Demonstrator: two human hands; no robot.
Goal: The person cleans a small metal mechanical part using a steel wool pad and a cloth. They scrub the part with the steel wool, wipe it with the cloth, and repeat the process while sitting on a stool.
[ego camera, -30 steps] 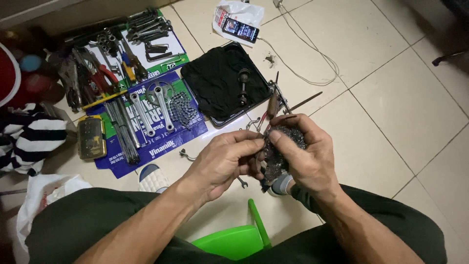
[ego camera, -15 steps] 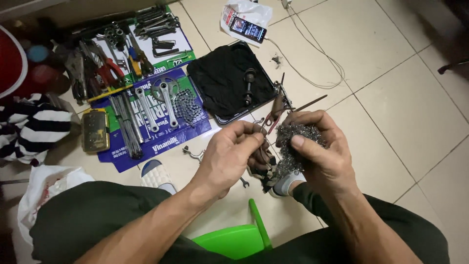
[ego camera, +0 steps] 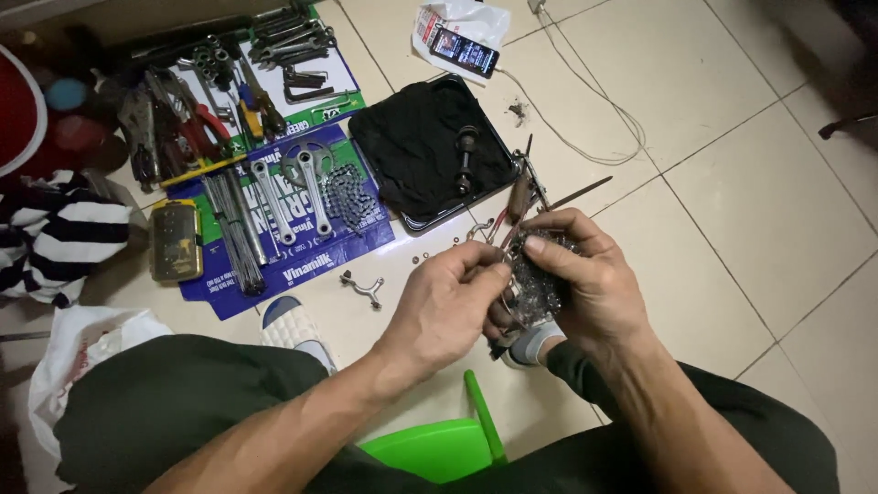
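Both hands are up over the pale tiled floor (ego camera: 732,210). My right hand (ego camera: 590,279) is cupped round a greasy cluster of bicycle sprockets (ego camera: 538,279), fingers curled over the top, gripping it firm. My left hand (ego camera: 448,306) is pinched closed against the near side of the same cluster, thumb and fingertips pressed on its edge; whether they hold anything small between them, I cannot tell. The cluster sits between my palms, above my knees, just in front of the black tray (ego camera: 421,151).

On the tray lies a dark axle part (ego camera: 467,157). Left of it, flattened printed cardboard (ego camera: 302,261) carries two silver crank arms (ego camera: 288,197), a heap of bike chain (ego camera: 346,194) and a bundle of spokes (ego camera: 233,229). Further back, pliers and wrenches (ego camera: 219,101) are spread out. A phone (ego camera: 465,51) rests on a white bag near a pale cable (ego camera: 585,91). A green plastic stool (ego camera: 448,444) shows between my legs, and striped cloth (ego camera: 59,233) sits far left.
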